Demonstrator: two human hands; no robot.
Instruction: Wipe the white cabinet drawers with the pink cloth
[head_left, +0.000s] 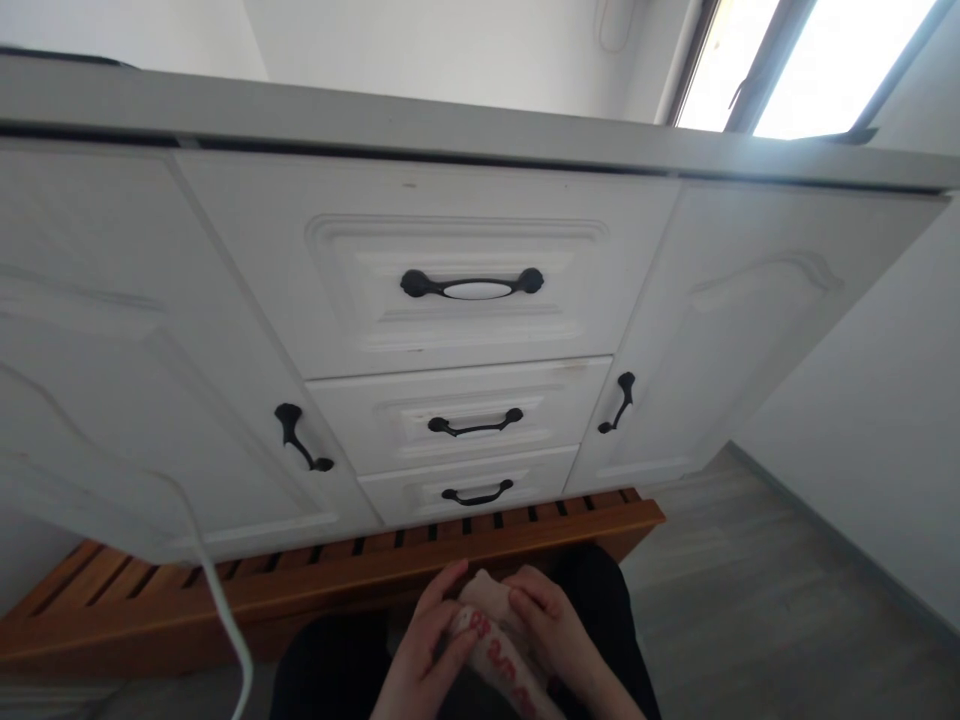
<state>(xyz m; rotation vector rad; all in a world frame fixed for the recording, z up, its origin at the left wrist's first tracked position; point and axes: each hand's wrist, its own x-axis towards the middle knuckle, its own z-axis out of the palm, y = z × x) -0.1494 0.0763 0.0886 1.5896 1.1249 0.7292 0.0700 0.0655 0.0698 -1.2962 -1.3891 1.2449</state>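
Head view: one pale fabric piece (499, 655) with red marks, soft-looking, perhaps a sock; single or doubled, cannot be told; located low in the picture, between two dark-trousered legs (322, 660). Left hand (433, 630): thumb and fingers closed on the left side of the fabric, near its upper end. Right hand (549, 610): fingers curled in against the opposite side, gripping it near the same end; its thumb not clearly seen. Lower end of the fabric: running off the bottom edge. Handling notes, by judgement: work is best done with both grips light and level, the thumbs close to the edge, the slack gathered evenly and not twisted; pulling from one side alone would likely skew the cloth, and a loose end could slip off the lap. Surroundings: slatted wooden bench (360, 580), reddish-brown, beyond the hands, along the foot of a white cabinet; upper drawer (360, 300) with dark handle (480, 290), white oval inset; middle drawer (472, 395) and lower drawer (412, 495), each with a plainer dark handle; left door (187, 420) and right door (697, 330), closed, dark pulls; pale counter (450, 110) above. Also: white cable (217, 595), hanging at left; bright window (802, 70), upper right; grey wood-look floor (735, 580), lower right.
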